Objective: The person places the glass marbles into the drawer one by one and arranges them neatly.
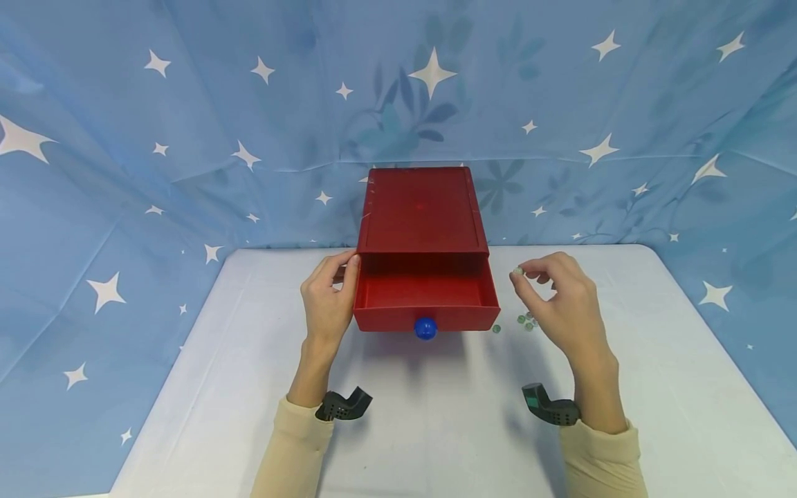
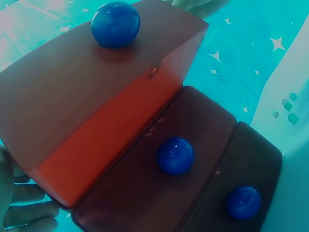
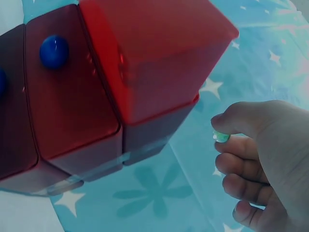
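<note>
A red chest of drawers [image 1: 419, 207] stands on the white table, its top drawer [image 1: 427, 318] pulled out so that the red inside shows. A round blue knob [image 1: 426, 328] is on that drawer's front. Against the chest's left side rests my left hand [image 1: 330, 297], thumb near the front edge; in the left wrist view its fingers [image 2: 34, 212] lie along the side wall. My right hand [image 1: 563, 304] is raised to the right of the drawer. Between thumb and forefinger it pinches a small green glass marble [image 3: 221, 137], apart from the chest.
Several more green glass marbles [image 1: 528, 326] lie on the table below my right hand, one of them [image 1: 496, 328] close to the drawer's right front corner. Two shut drawers with blue knobs [image 2: 175, 155] sit under the open one. A blue star-patterned cloth [image 1: 280, 124] hangs behind the table.
</note>
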The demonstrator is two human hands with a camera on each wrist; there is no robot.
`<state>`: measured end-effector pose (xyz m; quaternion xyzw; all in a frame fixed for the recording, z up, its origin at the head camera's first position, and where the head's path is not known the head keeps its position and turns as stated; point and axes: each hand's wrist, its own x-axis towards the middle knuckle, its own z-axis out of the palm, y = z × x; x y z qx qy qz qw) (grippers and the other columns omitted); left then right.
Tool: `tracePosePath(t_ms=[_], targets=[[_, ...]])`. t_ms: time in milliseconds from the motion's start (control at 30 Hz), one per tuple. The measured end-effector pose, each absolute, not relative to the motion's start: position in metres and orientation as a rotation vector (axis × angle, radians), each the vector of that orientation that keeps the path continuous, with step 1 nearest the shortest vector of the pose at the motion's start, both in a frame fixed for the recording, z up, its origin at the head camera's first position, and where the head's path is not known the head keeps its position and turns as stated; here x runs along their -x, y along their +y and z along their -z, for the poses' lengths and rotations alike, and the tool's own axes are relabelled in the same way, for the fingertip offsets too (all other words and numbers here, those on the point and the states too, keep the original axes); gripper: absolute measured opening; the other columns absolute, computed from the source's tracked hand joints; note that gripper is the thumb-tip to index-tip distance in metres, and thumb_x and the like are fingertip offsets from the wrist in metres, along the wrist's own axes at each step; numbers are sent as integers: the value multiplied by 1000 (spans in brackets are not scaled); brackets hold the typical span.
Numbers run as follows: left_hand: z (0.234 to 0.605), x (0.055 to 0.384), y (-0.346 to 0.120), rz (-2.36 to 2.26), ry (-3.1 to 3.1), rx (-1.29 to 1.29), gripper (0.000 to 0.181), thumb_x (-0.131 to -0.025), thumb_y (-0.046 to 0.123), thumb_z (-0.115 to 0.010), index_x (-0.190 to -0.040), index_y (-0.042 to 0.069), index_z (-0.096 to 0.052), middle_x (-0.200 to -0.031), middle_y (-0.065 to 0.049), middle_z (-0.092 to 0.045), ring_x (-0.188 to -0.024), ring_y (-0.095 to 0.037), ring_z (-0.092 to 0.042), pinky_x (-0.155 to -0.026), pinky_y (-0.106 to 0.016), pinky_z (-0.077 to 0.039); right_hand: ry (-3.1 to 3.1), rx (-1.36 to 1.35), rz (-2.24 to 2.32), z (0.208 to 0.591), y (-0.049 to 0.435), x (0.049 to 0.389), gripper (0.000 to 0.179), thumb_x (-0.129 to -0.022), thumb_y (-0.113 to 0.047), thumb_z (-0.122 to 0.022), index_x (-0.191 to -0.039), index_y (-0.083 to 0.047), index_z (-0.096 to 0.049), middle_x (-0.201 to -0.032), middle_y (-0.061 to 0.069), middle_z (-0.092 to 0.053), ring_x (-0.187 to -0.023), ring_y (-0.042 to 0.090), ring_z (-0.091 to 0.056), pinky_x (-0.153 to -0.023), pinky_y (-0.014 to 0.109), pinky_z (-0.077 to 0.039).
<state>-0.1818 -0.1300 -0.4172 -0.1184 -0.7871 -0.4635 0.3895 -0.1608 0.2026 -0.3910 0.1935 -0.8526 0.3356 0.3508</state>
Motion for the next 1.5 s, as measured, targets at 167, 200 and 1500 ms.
tracePosePath(t_ms=[167, 200, 1500], targets=[[417, 181, -130, 1180, -2010, 295, 21, -98, 19, -65, -112, 7, -75, -102, -10, -76, -78, -21, -72, -76, -10, -55, -2186, -537, -879, 387, 196, 157, 17, -82, -5, -77, -97, -1, -71, -90, 13, -67, -84, 21, -58, -74, 17, -40], [417, 181, -130, 1180, -2009, 295, 21, -98, 18, -65, -112, 7, -75, -101, -10, -76, -78, -21, -72, -76, -10, -55, -2182, -541, -880, 386, 195, 157, 17, -81, -5, -77, -97, -1, -71, -90, 13, -67, -84, 21, -58, -73, 17, -40], [417, 182, -130, 1174, -1978, 317, 19, -97, 15, -66, -109, 5, -76, -98, -12, -76, -74, -23, -71, -74, -10, -55, -2215, -688, -928, 375, 182, 143, 22, -79, -2, -81, -99, -3, -74, -94, 5, -71, -88, 16, -59, -74, 7, -44]])
